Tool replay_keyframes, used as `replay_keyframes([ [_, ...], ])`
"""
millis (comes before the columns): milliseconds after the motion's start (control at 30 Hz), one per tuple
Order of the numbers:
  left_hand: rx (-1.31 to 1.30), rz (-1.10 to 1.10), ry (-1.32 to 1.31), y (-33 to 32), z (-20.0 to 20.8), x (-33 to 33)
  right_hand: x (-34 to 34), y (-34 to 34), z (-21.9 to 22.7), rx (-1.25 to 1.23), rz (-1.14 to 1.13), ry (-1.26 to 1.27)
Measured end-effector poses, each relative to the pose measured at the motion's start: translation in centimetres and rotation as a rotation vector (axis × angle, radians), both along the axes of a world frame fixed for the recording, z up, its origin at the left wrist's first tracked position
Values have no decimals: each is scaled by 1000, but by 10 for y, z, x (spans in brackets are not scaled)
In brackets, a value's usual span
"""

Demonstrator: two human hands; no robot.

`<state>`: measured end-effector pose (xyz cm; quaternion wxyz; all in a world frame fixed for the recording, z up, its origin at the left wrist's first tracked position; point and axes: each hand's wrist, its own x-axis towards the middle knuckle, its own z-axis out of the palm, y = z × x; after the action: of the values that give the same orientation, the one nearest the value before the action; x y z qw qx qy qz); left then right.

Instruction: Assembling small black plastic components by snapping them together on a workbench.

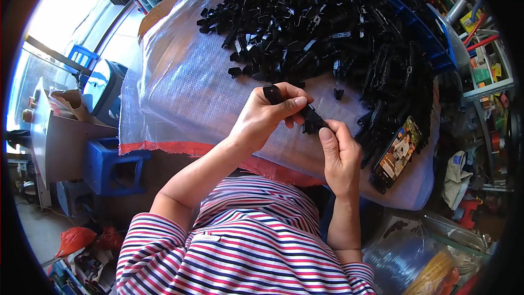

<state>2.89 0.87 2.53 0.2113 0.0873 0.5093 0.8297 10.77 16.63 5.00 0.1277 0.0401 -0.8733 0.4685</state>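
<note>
In front of my body, both hands meet over a white woven sheet (180,98). My left hand (259,117) is closed, thumb and fingers pinching a small black plastic part (312,121). My right hand (341,155) is closed on that part's near end. Another black end (272,94) sticks out at the back of my left hand; whether it belongs to the same part I cannot tell. Beyond the hands lies a big heap of black plastic parts (295,27), and one loose black piece (338,94) rests on the sheet.
Longer black strips (382,84) are piled at the right, with a phone (398,153) showing a picture beside them. A blue crate (415,16) edges the heap. A blue stool (114,166) stands at the left, a shelf with small goods (488,76) at the far right.
</note>
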Motion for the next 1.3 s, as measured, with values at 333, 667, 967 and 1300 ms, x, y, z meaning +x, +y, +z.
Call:
replay_keyframes([
  [333,-305,212,267,4,13,25,-12,-24,-11,-148,-51,-32],
  [667,619,12,-157,-63,-3,-23,-105,49,6,998,-89,112],
  [967,-856,529,615,-94,-18,-57,-63,25,7,480,3,231],
  [1300,-1213,354,897,-84,-13,-53,-19,26,-20,339,-77,209],
])
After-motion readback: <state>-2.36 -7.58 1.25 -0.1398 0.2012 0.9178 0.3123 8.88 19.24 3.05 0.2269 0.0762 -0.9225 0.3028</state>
